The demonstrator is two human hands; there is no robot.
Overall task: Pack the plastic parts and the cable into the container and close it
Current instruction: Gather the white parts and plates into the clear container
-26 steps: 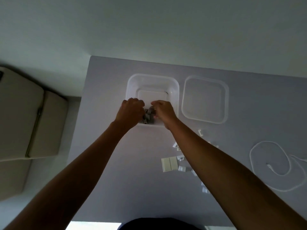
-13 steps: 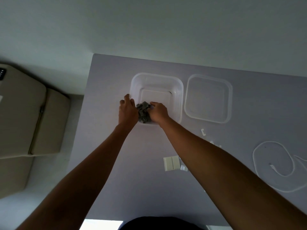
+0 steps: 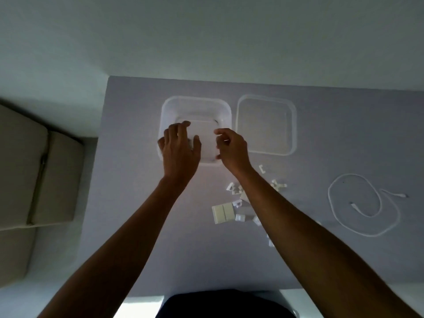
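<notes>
A clear square container (image 3: 195,106) stands open on the grey table. Its clear lid (image 3: 266,125) lies flat just to its right. My left hand (image 3: 180,148) hovers over the container's near left side with fingers spread and nothing in it. Over the near right corner is my right hand (image 3: 231,149), fingers loosely curled and apart, holding nothing. Several small white plastic parts (image 3: 236,188) lie scattered below the container, partly under my right forearm, beside a flat white double plate (image 3: 222,213). A white cable (image 3: 364,205) lies in a loose coil at the right.
The grey table (image 3: 137,203) ends at the left, where a beige cushioned seat (image 3: 29,175) stands beside it. A pale wall runs behind the far table edge. My dark clothing shows at the bottom edge.
Both hands had a dark grey bundle at the container's near edge; now they are lifted, apart and empty, and the bundle is out of sight.
</notes>
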